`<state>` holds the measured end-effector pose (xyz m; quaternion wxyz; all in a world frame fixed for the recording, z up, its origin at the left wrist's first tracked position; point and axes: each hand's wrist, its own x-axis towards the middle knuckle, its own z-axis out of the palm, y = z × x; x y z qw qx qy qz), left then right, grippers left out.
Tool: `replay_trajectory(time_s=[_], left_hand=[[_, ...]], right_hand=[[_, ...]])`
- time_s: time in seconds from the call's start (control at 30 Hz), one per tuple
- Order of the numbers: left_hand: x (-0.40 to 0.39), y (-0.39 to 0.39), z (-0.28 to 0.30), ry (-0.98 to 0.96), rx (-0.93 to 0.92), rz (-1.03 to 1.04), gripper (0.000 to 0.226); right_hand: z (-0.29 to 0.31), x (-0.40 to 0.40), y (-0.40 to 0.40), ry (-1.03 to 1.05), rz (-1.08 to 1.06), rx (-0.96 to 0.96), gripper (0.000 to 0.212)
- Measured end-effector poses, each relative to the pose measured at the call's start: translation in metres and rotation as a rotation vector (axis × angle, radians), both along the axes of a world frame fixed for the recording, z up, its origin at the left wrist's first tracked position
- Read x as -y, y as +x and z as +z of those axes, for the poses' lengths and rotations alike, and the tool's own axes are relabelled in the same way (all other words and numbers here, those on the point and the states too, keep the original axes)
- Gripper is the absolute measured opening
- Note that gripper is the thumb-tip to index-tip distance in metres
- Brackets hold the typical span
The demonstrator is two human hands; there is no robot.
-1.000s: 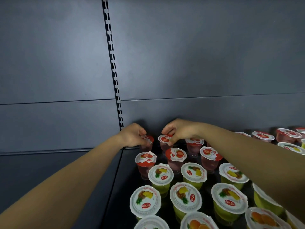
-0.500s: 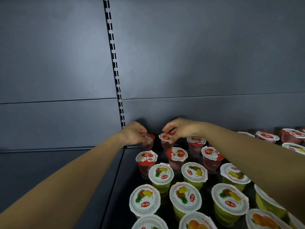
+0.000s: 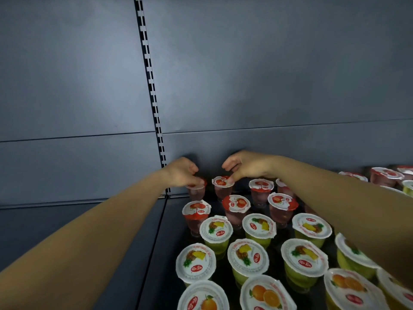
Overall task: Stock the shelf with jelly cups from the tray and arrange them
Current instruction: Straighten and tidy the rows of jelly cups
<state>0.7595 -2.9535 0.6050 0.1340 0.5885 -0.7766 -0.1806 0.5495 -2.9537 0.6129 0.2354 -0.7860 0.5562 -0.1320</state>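
Both arms reach to the back of the dark shelf [image 3: 165, 242]. My left hand [image 3: 182, 172] grips the lid rim of a red strawberry jelly cup [image 3: 196, 191] in the back-left corner. My right hand [image 3: 245, 165] pinches the lid edge of the neighbouring strawberry cup [image 3: 222, 186] with thumb and fingertips. Both cups stand upright on the shelf against the back wall. More strawberry cups [image 3: 237, 209] fill the rows in front, then pineapple cups [image 3: 215, 231] and orange cups [image 3: 266, 294] nearest me.
A slotted upright rail [image 3: 152, 90] runs down the grey back panel to the shelf's left corner. Further strawberry cups [image 3: 385, 177] stand at the far right. Bare shelf floor lies left of the cups.
The view has tilted slightly. My right hand's fingers have lifted and spread a little over its cup. The left hand stays on the corner cup.
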Motion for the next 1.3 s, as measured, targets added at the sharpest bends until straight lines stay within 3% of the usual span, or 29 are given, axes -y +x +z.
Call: replay_trajectory(time_s=[0.2, 0.37, 0.63, 0.87, 1.13, 1.3], left_hand=[[-0.016, -0.025, 0.05, -0.087, 0.222, -0.136, 0.054], [-0.029, -0.059, 0.075, -0.14, 0.294, -0.224, 0.058], [-0.027, -0.121, 0.079, -0.163, 0.32, -0.258, 0.058], [-0.011, -0.146, 0.052, -0.018, 0.36, -0.265, 0.065], [-0.002, -0.154, 0.028, 0.135, 0.434, -0.294, 0.062], [-0.001, -0.157, 0.025, 0.158, 0.434, -0.331, 0.059]], right_hand=[[0.051, -0.032, -0.015, -0.156, -0.045, -0.389, 0.053], [0.072, -0.057, -0.036, -0.211, -0.1, -0.551, 0.054], [0.082, -0.058, -0.091, -0.21, -0.111, -0.531, 0.057], [0.049, -0.031, -0.127, -0.084, 0.015, -0.387, 0.059], [0.016, -0.015, -0.126, -0.017, 0.145, -0.458, 0.071], [0.014, -0.016, -0.127, -0.051, 0.148, -0.435, 0.065]])
